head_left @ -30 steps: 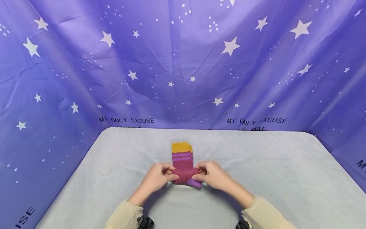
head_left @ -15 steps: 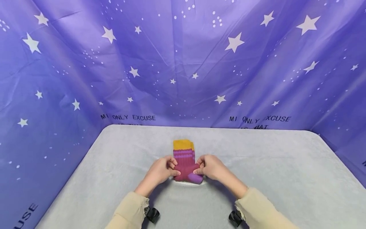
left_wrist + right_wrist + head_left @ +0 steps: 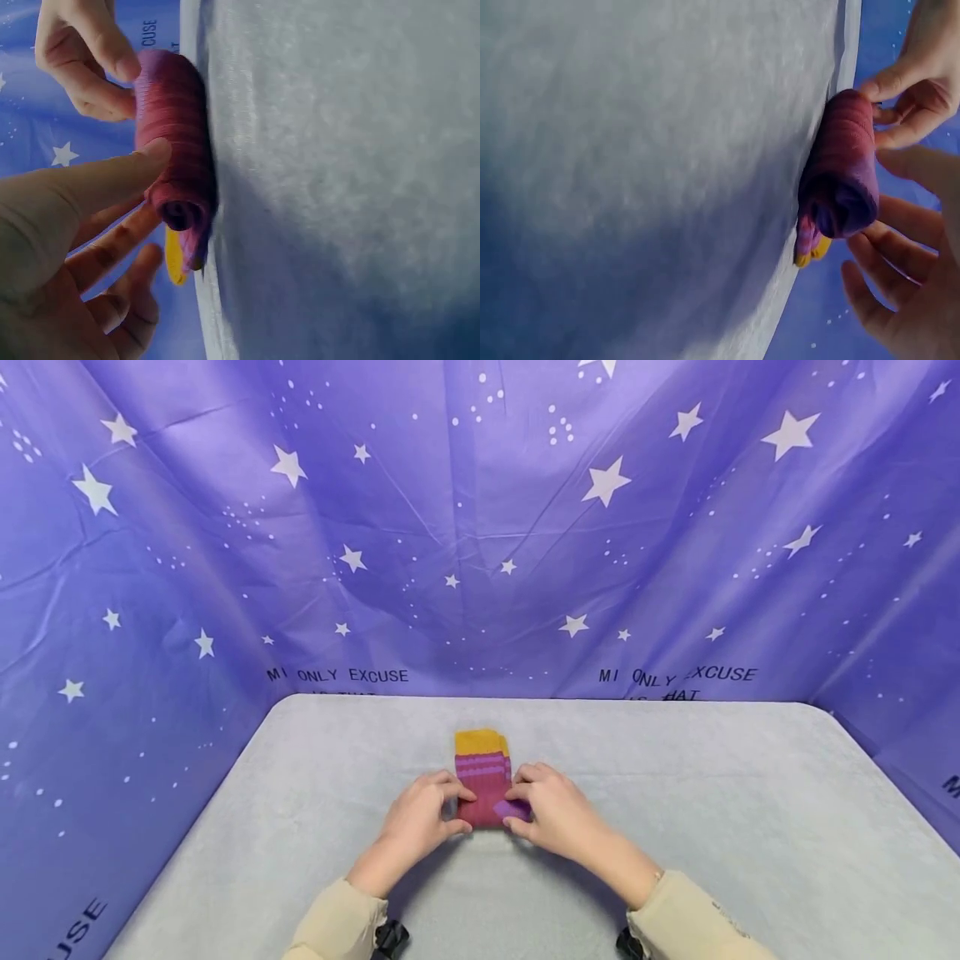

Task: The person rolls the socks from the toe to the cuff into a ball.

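Observation:
A pair of maroon socks [image 3: 482,787] with purple stripes lies on the table, yellow cuffs [image 3: 478,742] pointing away from me. The near end is wound into a thick roll, whose spiral end shows in the left wrist view. My left hand [image 3: 422,812] pinches the left end of the roll [image 3: 174,127], thumb on the near side and fingers behind. At the other end, my right hand [image 3: 553,811] holds the purple part [image 3: 844,202] between thumb and fingers. The striped legs lie flat beyond the roll.
A light grey cloth covers the table [image 3: 480,893]. Behind and on both sides hangs a purple curtain [image 3: 480,527] with white stars and black lettering. Black wrist cameras [image 3: 390,937] stick out below the cream sleeves [image 3: 337,918].
The near end of the socks has been rolled farther toward the cuffs, so the bundle is shorter. Both hands have moved slightly forward with it, and their fingers have shifted on the roll.

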`<move>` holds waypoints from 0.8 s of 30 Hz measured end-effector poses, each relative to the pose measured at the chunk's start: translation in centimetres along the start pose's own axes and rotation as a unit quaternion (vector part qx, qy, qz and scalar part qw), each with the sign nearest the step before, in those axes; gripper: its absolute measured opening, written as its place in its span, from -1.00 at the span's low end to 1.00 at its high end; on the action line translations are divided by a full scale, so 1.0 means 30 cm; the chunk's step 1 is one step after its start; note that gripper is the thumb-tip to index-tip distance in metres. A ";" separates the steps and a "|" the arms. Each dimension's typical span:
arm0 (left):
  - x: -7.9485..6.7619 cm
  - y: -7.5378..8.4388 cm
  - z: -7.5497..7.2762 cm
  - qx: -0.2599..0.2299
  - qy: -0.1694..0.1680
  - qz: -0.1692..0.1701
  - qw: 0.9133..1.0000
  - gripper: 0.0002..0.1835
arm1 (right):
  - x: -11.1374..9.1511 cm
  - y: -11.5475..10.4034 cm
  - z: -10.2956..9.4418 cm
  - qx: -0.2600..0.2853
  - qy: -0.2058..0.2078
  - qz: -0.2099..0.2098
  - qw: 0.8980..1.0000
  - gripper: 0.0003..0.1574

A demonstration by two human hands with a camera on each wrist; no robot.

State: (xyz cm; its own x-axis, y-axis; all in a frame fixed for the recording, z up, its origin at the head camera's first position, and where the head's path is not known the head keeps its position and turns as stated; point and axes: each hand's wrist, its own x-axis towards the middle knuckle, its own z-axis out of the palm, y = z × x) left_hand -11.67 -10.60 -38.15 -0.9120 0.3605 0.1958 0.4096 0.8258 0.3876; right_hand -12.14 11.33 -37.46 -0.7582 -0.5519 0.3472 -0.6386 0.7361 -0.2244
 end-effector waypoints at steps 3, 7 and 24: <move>0.014 -0.009 0.008 0.006 0.000 0.005 1.000 -0.61 | 0.009 0.019 -0.001 0.012 -0.019 -0.010 1.000 -0.57; 0.030 -0.020 0.027 0.005 -0.009 -0.006 1.000 -0.64 | 0.017 0.030 0.014 0.020 -0.034 -0.003 0.999 -0.51; 0.111 -0.058 0.022 -0.147 -0.041 -0.107 0.983 -0.79 | 0.092 0.079 0.027 0.133 -0.098 0.130 0.978 -0.79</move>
State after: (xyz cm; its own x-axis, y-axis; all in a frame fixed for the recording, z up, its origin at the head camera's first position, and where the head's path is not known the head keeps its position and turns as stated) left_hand -15.43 -10.55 -38.75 -0.9716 0.2361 0.0134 0.1865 0.7303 0.6572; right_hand -15.85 11.23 -37.76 -0.8931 -0.4440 0.0720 -0.4135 0.7474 -0.5201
